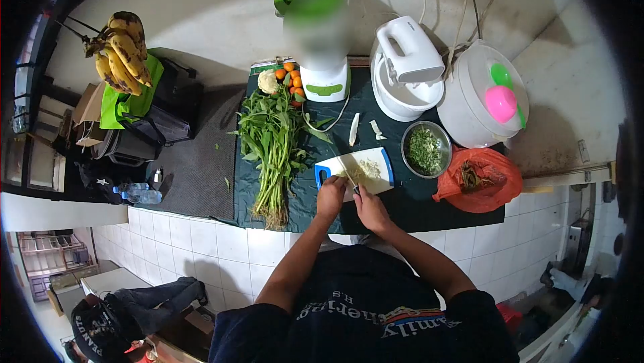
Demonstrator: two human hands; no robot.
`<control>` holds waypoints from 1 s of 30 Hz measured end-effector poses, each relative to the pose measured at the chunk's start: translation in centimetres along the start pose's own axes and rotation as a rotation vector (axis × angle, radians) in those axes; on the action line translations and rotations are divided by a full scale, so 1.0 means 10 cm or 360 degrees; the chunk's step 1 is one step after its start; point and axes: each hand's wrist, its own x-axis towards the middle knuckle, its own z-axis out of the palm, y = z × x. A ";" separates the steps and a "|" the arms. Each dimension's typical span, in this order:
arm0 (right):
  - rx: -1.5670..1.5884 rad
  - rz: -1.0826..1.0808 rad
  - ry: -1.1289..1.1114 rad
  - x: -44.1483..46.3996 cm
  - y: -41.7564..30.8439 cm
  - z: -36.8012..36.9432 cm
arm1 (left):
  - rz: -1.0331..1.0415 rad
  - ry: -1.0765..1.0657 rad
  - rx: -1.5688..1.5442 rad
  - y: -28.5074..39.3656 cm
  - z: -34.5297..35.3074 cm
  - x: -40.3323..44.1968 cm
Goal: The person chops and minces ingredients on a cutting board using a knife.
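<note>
A white cutting board with blue ends (pixel 384 182) lies on the dark green table cover, with pale chopped bits (pixel 367 168) scattered across it. My right hand (pixel 371 207) is closed around the dark handle of a knife (pixel 347 173), whose blade slants up and left over the board. Just left of the blade, my left hand (pixel 331 197) rests at the board's near edge with its fingers curled together; what they hold, if anything, is too small to make out. A metal bowl (pixel 405 159) of chopped greens (pixel 425 151) stands right of the board.
Left of the board lies a big bunch of leafy greens (pixel 272 155). Behind are a blender (pixel 325 81), tomatoes (pixel 296 82), cauliflower (pixel 267 81) and a stand mixer (pixel 409 54). An orange plastic bag (pixel 490 195) sits at right. Another person (pixel 114 323) is at lower left.
</note>
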 end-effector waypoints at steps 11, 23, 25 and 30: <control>-0.0181 0.0035 -0.0041 -0.03 -0.02 0.03 | -0.0023 0.0009 -0.0007 -0.03 0.02 0.03; -0.0111 -0.0079 0.0001 -0.11 -0.03 -0.01 | -0.0161 -0.0013 -0.0169 0.00 -0.05 0.09; -0.0138 -0.0084 0.0018 -0.11 0.00 0.03 | -0.0153 -0.0006 -0.0172 0.01 -0.06 0.10; -0.0198 0.0004 -0.0043 -0.01 -0.05 -0.01 | -0.0055 -0.0100 -0.0154 0.00 -0.10 0.16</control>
